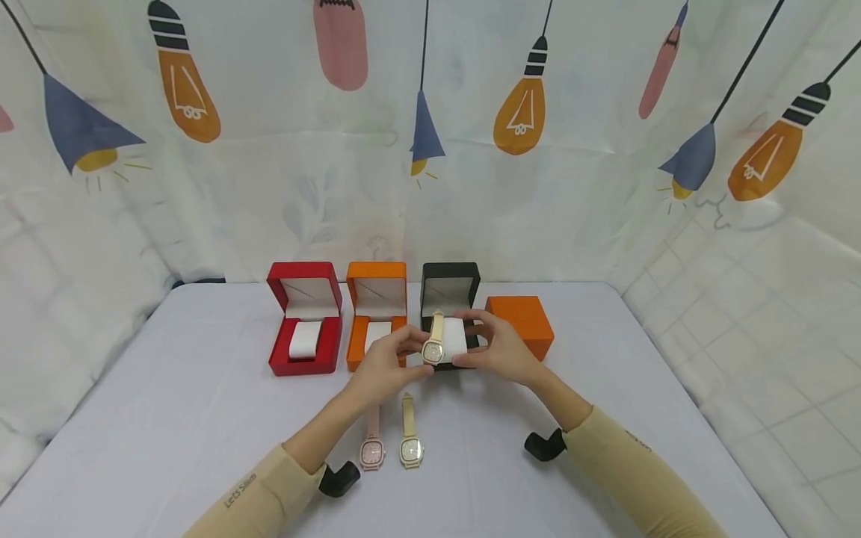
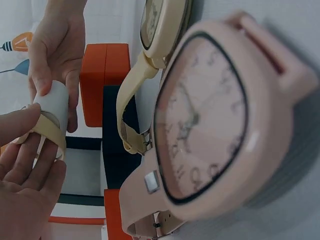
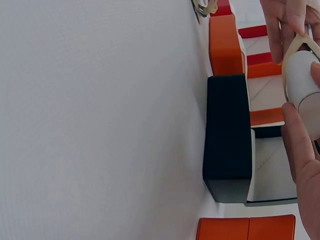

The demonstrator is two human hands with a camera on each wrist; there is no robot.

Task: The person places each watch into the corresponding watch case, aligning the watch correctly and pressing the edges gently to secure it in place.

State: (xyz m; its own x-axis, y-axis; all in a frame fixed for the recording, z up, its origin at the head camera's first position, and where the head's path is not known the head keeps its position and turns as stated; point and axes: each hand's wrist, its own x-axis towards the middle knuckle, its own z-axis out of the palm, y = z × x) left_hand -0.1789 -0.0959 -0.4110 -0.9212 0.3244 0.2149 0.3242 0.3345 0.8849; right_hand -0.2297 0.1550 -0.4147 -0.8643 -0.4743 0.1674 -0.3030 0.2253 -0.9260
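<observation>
Between both hands, above the open black watch box (image 1: 451, 270), is a white watch cushion (image 1: 456, 340) with a cream-strapped watch (image 1: 433, 350) at its left end. My left hand (image 1: 385, 365) pinches the watch, its fingers along the strap (image 2: 51, 131). From the other side my right hand (image 1: 503, 351) grips the cushion between thumb and fingers. In the right wrist view the strap loops around the end of the cushion (image 3: 301, 75). Nearer me, a pink watch (image 1: 372, 453) and a pale yellow watch (image 1: 412, 451) lie on the table.
An open red box (image 1: 282, 359) and an open orange box (image 1: 377, 270) stand left of the black one, each with a white cushion inside. To the right sits a closed orange box (image 1: 521, 321). A patterned curtain (image 1: 269, 187) hangs behind the white table (image 1: 202, 418).
</observation>
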